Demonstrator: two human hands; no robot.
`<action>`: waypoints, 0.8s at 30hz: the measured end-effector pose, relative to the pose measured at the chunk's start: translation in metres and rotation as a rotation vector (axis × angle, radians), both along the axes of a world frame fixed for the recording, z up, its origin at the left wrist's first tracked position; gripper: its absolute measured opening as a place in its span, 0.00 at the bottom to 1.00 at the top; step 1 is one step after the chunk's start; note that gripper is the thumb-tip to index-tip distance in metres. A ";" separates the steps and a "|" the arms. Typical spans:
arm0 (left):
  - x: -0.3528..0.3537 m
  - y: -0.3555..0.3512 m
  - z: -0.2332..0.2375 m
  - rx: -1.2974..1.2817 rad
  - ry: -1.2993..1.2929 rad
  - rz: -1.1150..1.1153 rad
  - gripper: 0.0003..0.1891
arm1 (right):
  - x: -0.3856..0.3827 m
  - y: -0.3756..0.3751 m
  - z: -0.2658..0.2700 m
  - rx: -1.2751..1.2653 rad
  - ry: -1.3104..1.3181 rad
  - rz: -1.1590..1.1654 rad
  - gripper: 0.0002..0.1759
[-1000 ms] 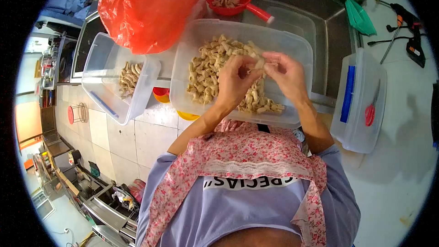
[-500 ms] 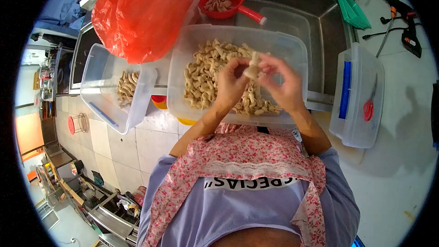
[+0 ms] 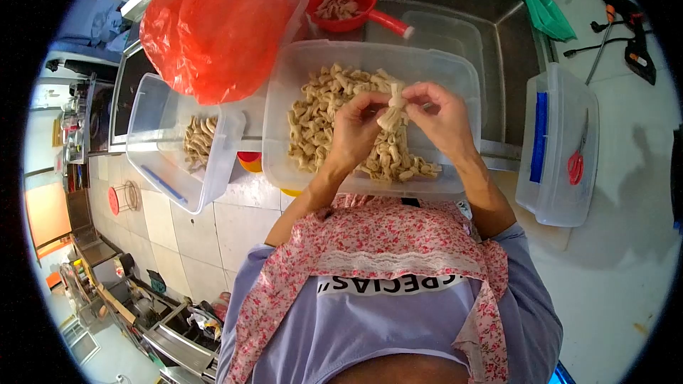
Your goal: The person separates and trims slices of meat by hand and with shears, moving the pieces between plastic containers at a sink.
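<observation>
Over a large clear plastic tub (image 3: 284,53), both hands hold one knotted beige strip (image 3: 390,120) that looks like a tofu-skin knot. My left hand (image 3: 359,128) pinches its left side between thumb and fingertips. On the other side, the fingertips of my right hand (image 3: 445,119) are closed at the knot. The strip hangs with a narrow top and a fanned lower end. Beneath the hands lies a heap of similar knotted pieces (image 3: 309,124) in the tub, partly hidden by the left hand.
A smaller clear tub (image 3: 149,135) with beige strips (image 3: 200,139) stands left. Behind are an inflated red plastic bag (image 3: 210,35) and a red handled strainer (image 3: 341,25) holding pieces. At right, red-handled scissors (image 3: 575,167) lie on a clear lidded box (image 3: 558,203).
Both hands have come around the strip at its knot, the right fingers closing in from further right. The strip's lower end now fans out more visibly.
</observation>
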State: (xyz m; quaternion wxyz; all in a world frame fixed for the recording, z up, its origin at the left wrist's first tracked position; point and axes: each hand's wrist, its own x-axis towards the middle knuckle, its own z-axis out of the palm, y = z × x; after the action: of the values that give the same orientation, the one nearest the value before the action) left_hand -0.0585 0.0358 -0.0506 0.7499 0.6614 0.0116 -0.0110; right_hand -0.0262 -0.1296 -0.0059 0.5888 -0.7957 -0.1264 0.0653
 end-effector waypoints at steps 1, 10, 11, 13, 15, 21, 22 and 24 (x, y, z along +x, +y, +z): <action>0.001 0.001 0.003 0.054 -0.031 0.015 0.08 | -0.001 0.001 0.001 -0.045 -0.030 -0.009 0.09; 0.008 -0.001 0.019 0.695 -0.600 0.128 0.09 | 0.002 0.007 0.000 -0.327 -0.359 -0.027 0.10; 0.007 -0.002 0.020 0.733 -0.627 0.137 0.08 | 0.002 0.007 0.000 -0.334 -0.342 -0.037 0.10; 0.006 -0.004 0.017 0.779 -0.631 0.146 0.07 | 0.000 0.007 0.001 -0.348 -0.306 -0.052 0.09; 0.007 -0.005 0.013 0.796 -0.594 0.152 0.07 | 0.000 0.007 0.000 -0.334 -0.302 -0.062 0.09; 0.010 -0.006 0.009 0.804 -0.593 0.145 0.10 | 0.007 0.002 -0.017 -0.054 -0.121 -0.091 0.08; 0.009 -0.006 0.007 0.790 -0.570 0.145 0.10 | 0.009 0.001 -0.019 0.016 -0.054 -0.093 0.08; 0.007 -0.006 0.007 0.761 -0.523 0.146 0.10 | 0.009 -0.003 -0.018 0.159 0.150 -0.116 0.08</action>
State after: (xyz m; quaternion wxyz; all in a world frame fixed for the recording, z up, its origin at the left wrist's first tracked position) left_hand -0.0516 0.0298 -0.0439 0.4305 0.8675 -0.1283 0.2139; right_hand -0.0176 -0.1330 -0.0235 0.6605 -0.7455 -0.0404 0.0801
